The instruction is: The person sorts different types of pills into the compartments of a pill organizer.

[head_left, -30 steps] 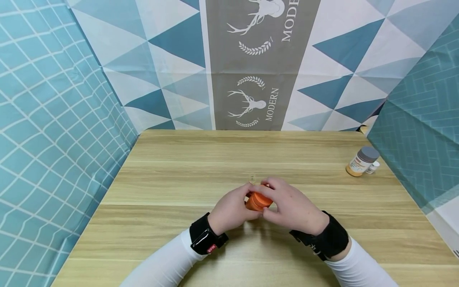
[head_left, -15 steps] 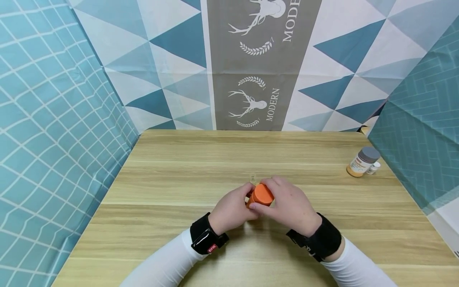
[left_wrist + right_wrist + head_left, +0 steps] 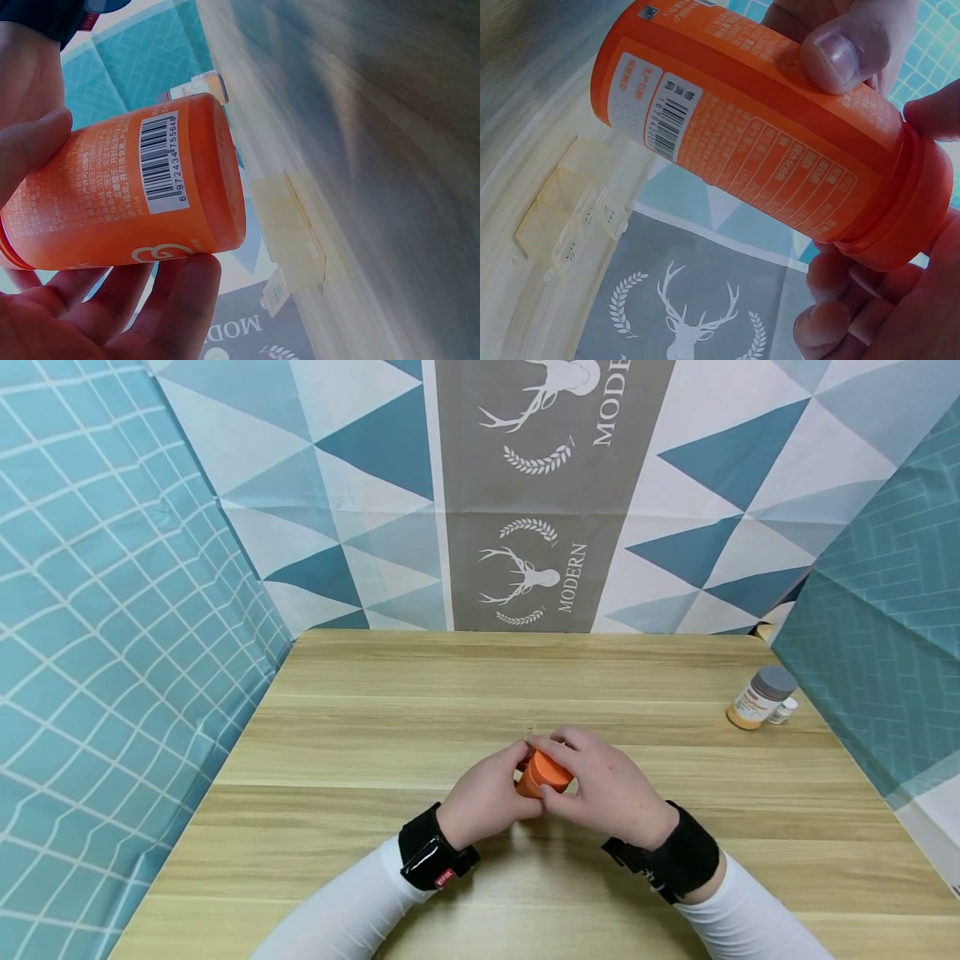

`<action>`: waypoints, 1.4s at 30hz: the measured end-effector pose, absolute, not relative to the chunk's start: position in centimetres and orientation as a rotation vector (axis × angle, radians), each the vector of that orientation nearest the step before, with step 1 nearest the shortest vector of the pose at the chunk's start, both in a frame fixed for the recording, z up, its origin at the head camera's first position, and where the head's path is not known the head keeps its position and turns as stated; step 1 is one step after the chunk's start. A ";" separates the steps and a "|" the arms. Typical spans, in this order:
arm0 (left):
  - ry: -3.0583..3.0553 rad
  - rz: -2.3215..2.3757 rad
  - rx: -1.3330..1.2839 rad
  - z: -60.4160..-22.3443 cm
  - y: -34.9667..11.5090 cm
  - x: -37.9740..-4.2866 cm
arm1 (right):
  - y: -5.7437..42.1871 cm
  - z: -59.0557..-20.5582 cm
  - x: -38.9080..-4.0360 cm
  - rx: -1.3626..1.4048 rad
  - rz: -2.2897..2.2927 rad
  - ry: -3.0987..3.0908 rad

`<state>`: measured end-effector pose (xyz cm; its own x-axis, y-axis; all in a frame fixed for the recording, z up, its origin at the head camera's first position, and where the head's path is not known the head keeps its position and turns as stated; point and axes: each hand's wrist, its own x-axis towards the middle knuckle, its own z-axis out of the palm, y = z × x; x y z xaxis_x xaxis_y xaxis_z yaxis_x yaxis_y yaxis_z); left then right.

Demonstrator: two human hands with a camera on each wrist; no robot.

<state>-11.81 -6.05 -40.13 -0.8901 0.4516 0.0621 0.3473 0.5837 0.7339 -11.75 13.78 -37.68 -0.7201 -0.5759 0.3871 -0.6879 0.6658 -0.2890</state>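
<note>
An orange supplement bottle with printed text and a barcode is held tilted above the table, its cap end toward me. My left hand grips the bottle's body, thumb on one side and fingers on the other. The orange cap sits on the bottle, and my right hand holds it by the rim with thumb and fingers. Beyond the hands lies a pale translucent pill organizer with day letters on its lids, some of which stand raised. In the head view the hands and bottle hide most of it.
At the table's right side stand a grey-capped bottle and, behind it, a small white bottle. The wooden table is bounded by patterned cloths at the back and both sides.
My right hand turned on the cap, its thumb swinging left across the cap's near side, then came partway back to the right. My left hand and the bottle stayed almost still.
</note>
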 end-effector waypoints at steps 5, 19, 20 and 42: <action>2.679 1.195 0.682 -40.3 -6.0 -11.8 | 13.9 -37.7 -11.7 1.052 0.581 -2.603; 2.672 1.196 0.679 -40.2 -6.0 -11.9 | 13.3 -37.7 -11.5 0.698 0.671 -2.802; 2.671 1.200 0.678 -40.2 -6.0 -11.9 | 13.3 -37.7 -11.4 0.704 0.676 -2.796; 2.669 1.222 0.656 -40.5 -5.9 -11.9 | 14.1 -37.3 -11.6 0.962 0.663 -2.651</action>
<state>-11.88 -5.90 -40.52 -0.8963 0.4396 0.0577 0.3310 0.5768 0.7469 -11.65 14.11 -37.31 -0.7529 -0.5432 0.3717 -0.6542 0.6795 -0.3322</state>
